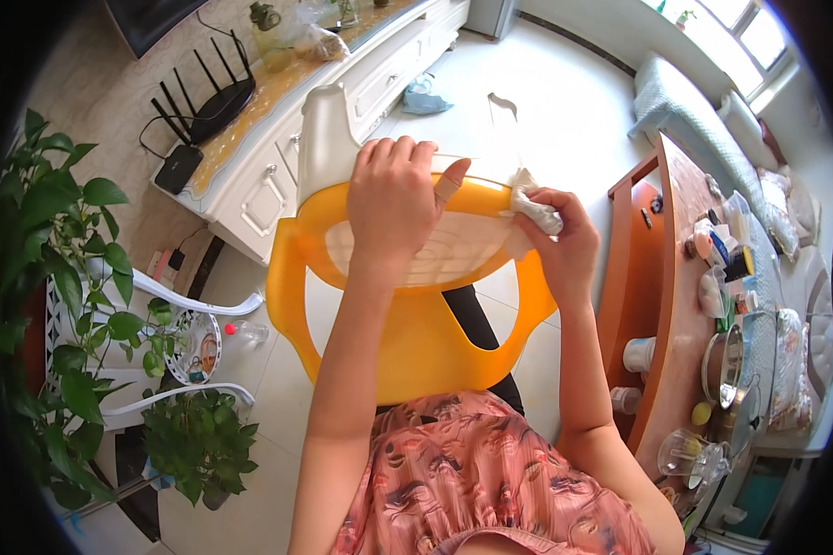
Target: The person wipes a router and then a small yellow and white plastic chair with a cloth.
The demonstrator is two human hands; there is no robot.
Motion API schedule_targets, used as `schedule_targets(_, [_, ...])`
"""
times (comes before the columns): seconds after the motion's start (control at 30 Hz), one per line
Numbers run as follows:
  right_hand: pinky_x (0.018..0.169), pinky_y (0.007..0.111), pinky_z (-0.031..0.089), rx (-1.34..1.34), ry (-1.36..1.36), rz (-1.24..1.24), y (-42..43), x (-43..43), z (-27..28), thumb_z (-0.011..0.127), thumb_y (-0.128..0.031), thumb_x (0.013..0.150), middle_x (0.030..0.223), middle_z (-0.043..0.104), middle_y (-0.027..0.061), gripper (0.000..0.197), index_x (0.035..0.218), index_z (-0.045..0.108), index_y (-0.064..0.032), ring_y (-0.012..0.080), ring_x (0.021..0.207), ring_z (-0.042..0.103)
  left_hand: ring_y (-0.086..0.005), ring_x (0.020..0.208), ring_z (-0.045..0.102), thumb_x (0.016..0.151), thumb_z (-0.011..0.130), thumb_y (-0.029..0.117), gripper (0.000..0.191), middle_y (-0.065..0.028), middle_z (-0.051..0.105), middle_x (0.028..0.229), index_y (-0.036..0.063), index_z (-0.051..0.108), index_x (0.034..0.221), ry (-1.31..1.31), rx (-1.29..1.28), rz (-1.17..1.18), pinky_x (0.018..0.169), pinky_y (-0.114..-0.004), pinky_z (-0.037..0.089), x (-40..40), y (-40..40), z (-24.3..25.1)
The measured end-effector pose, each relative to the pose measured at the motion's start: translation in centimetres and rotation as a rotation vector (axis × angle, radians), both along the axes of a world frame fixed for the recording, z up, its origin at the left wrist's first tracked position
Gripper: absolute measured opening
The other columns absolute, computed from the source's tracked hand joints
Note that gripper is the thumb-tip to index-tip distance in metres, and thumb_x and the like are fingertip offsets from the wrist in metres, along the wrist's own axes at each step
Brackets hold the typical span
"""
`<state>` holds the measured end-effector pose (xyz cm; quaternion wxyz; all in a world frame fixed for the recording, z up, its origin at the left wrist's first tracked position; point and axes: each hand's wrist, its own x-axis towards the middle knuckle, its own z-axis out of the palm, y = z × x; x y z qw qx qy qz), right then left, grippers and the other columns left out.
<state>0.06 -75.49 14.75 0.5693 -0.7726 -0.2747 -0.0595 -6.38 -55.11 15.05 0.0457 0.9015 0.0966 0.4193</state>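
In front of me is a plastic children's chair (416, 347) with a yellow frame, open armrests and off-white legs. It is tilted, and its yellow back is against my lap. My left hand (396, 194) grips the seat's far rim, fingers curled over the off-white part; a bandage wraps its thumb. One off-white leg (325, 139) sticks up beyond that hand. In my right hand (562, 236) is a crumpled white cloth or tissue (536, 208), pressed against the right corner of the yellow rim. My left palm hides part of the pale seat panel (451, 243).
A white cabinet (250, 187) with a router (222, 111) runs along the left. Potted plants (198, 437) and a white chair (194, 291) stand nearer, beside a plastic bottle (248, 331). A wooden table (673, 291) crowded with items is on the right. A blue bag (425, 96) lies on the floor.
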Motion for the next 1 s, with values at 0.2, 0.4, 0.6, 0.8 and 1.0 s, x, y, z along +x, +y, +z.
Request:
schedule_targets(0.2, [0.098, 0.033, 0.056, 0.073, -0.149, 0.002, 2.1, 0.6, -2.1, 0.082, 0.003, 0.076, 0.117, 0.076, 0.0045, 0.029, 0.103, 0.08, -0.0085, 0.0224, 0.116, 0.066, -0.0326, 0.111, 0.062, 0.1, 0.06, 0.05, 0.053, -0.0159, 0.069, 0.109, 0.0003, 0.071, 0.114, 0.042, -0.053, -0.122, 0.106, -0.043, 0.045, -1.4, 1.2, 0.7])
schedule_targets(0.4, [0.104, 0.034, 0.055, 0.109, -0.145, 0.011, 0.7, 2.8, -4.1, 0.073, 0.005, 0.087, 0.12, 0.075, 0.0068, 0.028, 0.111, 0.078, -0.0082, 0.0243, 0.119, 0.067, -0.0373, 0.138, 0.048, 0.09, 0.077, 0.038, 0.067, -0.0228, 0.053, 0.147, -0.0015, 0.056, 0.14, 0.185, 0.007, 0.087, 0.117, -0.045, 0.037, -10.7, 6.0, 2.2])
schedule_targets(0.6, [0.108, 0.037, 0.052, 0.029, -0.357, -0.005, 3.4, 0.3, -2.8, 0.062, 0.013, 0.088, 0.125, 0.073, 0.0082, 0.038, 0.118, 0.075, -0.0062, 0.0265, 0.123, 0.066, -0.0311, 0.131, 0.059, 0.082, 0.081, 0.013, 0.084, -0.0228, 0.055, 0.147, -0.0054, 0.04, 0.153, 0.201, -0.883, -0.175, 0.107, -0.035, 0.048, -13.0, 7.0, -1.1])
schedule_targets(0.8, [0.114, 0.045, 0.044, -0.101, -0.744, 0.208, 11.7, -4.3, -0.7, 0.066, 0.003, 0.077, 0.134, 0.065, 0.0125, 0.05, 0.126, 0.069, -0.0046, 0.0289, 0.129, 0.059, -0.0271, 0.142, 0.048, 0.094, 0.072, 0.025, 0.081, -0.0207, 0.049, 0.153, -0.0045, 0.03, 0.158, 0.097, -0.975, -0.236, 0.114, -0.035, 0.039, -13.3, 6.6, -1.6])
schedule_targets(1.0, [0.113, 0.047, 0.045, -0.194, -0.972, 0.454, 13.0, -4.8, 0.1, 0.059, 0.002, 0.082, 0.128, 0.068, 0.0114, 0.041, 0.122, 0.069, -0.0022, 0.0296, 0.127, 0.061, -0.0268, 0.142, 0.046, 0.107, 0.043, 0.057, 0.082, -0.0174, 0.045, 0.157, -0.0034, 0.024, 0.159, 0.0, -1.158, -0.299, 0.116, -0.034, 0.036, -14.2, 7.0, -3.0])
